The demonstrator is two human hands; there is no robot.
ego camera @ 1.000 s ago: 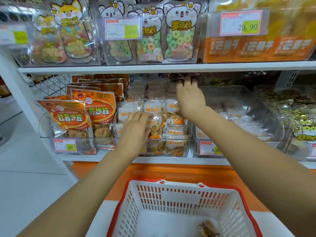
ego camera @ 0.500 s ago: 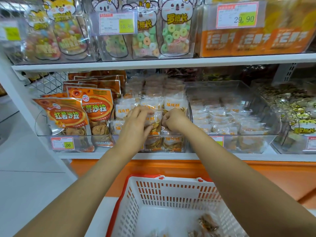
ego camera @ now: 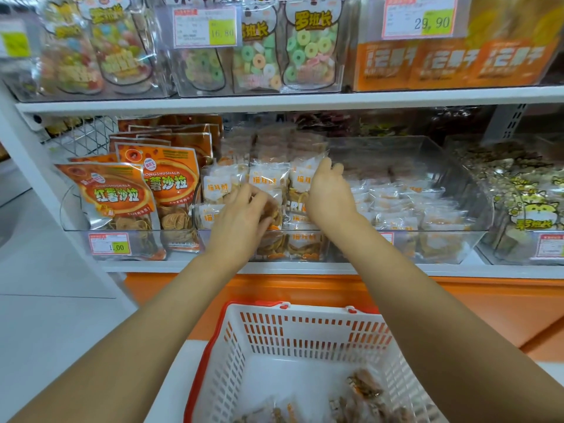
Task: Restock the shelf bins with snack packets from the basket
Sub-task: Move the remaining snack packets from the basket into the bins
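Two bare forearms reach from below into one clear middle bin on the lower shelf

- the left hand: fingers curled round a snack packet of brown crisps, held over the front rows of the middle bin, just behind its front wall
- the right hand: at the right column of the same bin, fingers close together and bent forward over the top of an upright packet; whether they grip it or only touch it cannot be told
- stocked packets: white and orange printed, standing in three columns, filling the middle bin from front to back
- basket: white slatted plastic with a red rim, directly below the hands; a few loose packets lie on its floor
- orange pouches: upright in the bin to the left, price tag on the front
- right bin: clear, holding small pale packets in a low layer
- upper shelf: bags of ring sweets and orange boxes
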